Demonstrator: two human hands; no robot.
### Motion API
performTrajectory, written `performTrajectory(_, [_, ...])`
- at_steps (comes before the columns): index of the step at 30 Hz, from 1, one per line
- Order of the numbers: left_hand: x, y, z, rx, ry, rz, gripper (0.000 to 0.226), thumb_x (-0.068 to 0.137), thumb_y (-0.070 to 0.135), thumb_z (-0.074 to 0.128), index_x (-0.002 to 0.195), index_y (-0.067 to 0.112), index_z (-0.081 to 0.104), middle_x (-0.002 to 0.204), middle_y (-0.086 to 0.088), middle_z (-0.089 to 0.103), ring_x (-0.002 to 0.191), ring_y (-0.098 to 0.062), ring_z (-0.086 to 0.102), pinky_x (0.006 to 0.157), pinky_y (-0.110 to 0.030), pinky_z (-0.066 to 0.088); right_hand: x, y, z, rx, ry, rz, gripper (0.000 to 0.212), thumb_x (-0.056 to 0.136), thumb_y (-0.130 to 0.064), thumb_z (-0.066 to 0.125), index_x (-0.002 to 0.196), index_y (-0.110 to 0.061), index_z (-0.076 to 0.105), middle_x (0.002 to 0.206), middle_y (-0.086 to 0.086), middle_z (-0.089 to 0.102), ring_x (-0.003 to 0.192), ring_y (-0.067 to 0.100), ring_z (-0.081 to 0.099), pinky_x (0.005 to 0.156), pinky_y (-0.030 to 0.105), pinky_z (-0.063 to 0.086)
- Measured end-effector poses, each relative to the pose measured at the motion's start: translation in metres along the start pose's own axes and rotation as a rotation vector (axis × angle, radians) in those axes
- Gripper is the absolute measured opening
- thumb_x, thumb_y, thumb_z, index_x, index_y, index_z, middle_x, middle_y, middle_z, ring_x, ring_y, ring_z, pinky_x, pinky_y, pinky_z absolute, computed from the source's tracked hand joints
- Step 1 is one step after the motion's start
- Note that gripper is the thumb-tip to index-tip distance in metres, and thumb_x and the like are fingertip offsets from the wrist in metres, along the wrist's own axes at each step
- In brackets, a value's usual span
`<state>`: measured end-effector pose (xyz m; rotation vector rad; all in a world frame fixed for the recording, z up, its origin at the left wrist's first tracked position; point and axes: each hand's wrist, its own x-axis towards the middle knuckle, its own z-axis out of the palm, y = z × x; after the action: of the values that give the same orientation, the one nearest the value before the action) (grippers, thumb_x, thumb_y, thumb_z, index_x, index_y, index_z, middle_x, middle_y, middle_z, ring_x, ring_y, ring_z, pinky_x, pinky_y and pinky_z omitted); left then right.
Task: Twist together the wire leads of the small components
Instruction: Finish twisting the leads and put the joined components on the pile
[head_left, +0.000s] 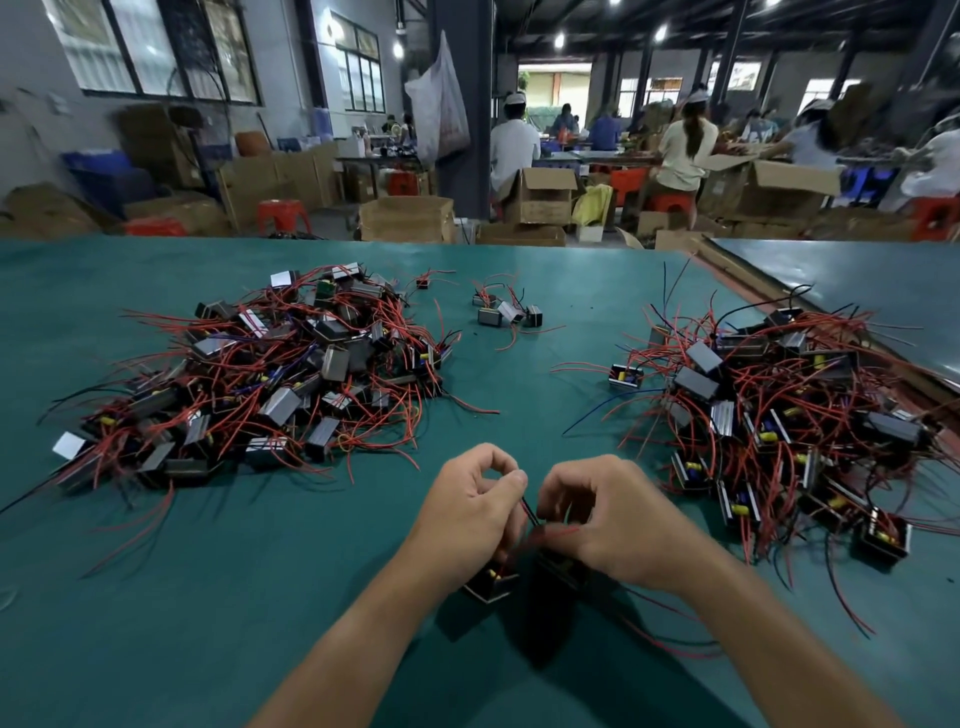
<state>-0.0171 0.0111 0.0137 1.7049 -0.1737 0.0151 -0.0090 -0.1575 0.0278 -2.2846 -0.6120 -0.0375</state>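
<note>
My left hand (467, 512) and my right hand (618, 519) are close together over the near middle of the green table (260, 597). Between their fingertips runs a pair of thin leads (530, 512), one black and one red, which both hands pinch. Two small black box components hang under the hands: one with a yellow part (491, 584) below my left hand, the other (563, 569) below my right hand, partly hidden by the palm. More red leads (660, 618) trail off to the right under my right wrist.
A large heap of the same components with red wires (270, 374) lies at the left. Another heap (779, 410) lies at the right. A few loose components (506, 312) sit at the far middle. Beyond the table are cardboard boxes, red stools and seated workers.
</note>
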Motion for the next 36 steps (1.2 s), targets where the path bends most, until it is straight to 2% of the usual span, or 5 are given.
performTrajectory(4, [0.0,0.003,0.001,-0.043,0.062,-0.051,0.02,0.098,0.006,0.048,0.079,0.011,0.046,0.044,-0.002,0.049,0.033,-0.014,0.035,0.037,-0.018,0.031,-0.001,0.001,-0.002,-0.026,0.097,-0.033,0.015,0.074,-0.02,0.079,0.068,-0.024,0.066,0.06,-0.004,0.065,0.057,0.013,0.058,0.061,0.035,0.051])
performTrajectory(12, [0.001,0.005,0.003,-0.057,0.113,-0.1,0.028,0.09,-0.004,0.051,0.065,0.009,0.053,0.045,-0.002,0.051,0.032,-0.012,0.038,0.036,-0.018,0.03,-0.003,-0.001,0.001,-0.02,0.016,-0.03,0.02,0.066,-0.043,0.077,0.073,-0.027,0.069,0.061,-0.01,0.064,0.056,0.011,0.056,0.056,0.029,0.047])
performTrajectory(19, [0.003,0.004,-0.003,0.0,0.186,-0.082,0.026,0.083,0.0,0.061,0.06,0.012,0.061,0.059,-0.018,0.061,0.037,-0.013,0.047,0.039,-0.019,0.035,-0.002,0.001,0.0,-0.053,0.035,-0.067,0.008,0.073,-0.022,0.073,0.08,-0.026,0.071,0.064,-0.013,0.067,0.06,0.005,0.06,0.056,0.016,0.045])
performTrajectory(22, [0.002,0.004,-0.004,-0.031,0.179,-0.12,0.026,0.085,0.001,0.061,0.062,0.012,0.061,0.061,-0.01,0.066,0.037,-0.013,0.048,0.039,-0.018,0.034,-0.001,0.002,0.002,-0.044,0.04,-0.061,0.014,0.074,-0.019,0.077,0.083,-0.027,0.069,0.066,-0.014,0.067,0.063,0.005,0.062,0.058,0.01,0.04])
performTrajectory(36, [0.001,0.008,-0.007,-0.15,0.068,-0.267,0.018,0.093,0.004,0.053,0.075,0.009,0.055,0.056,-0.008,0.066,0.033,-0.013,0.047,0.035,-0.016,0.03,0.001,0.003,0.002,-0.001,0.047,-0.102,0.012,0.072,-0.027,0.085,0.075,-0.028,0.073,0.073,-0.009,0.063,0.065,0.01,0.058,0.061,0.019,0.044])
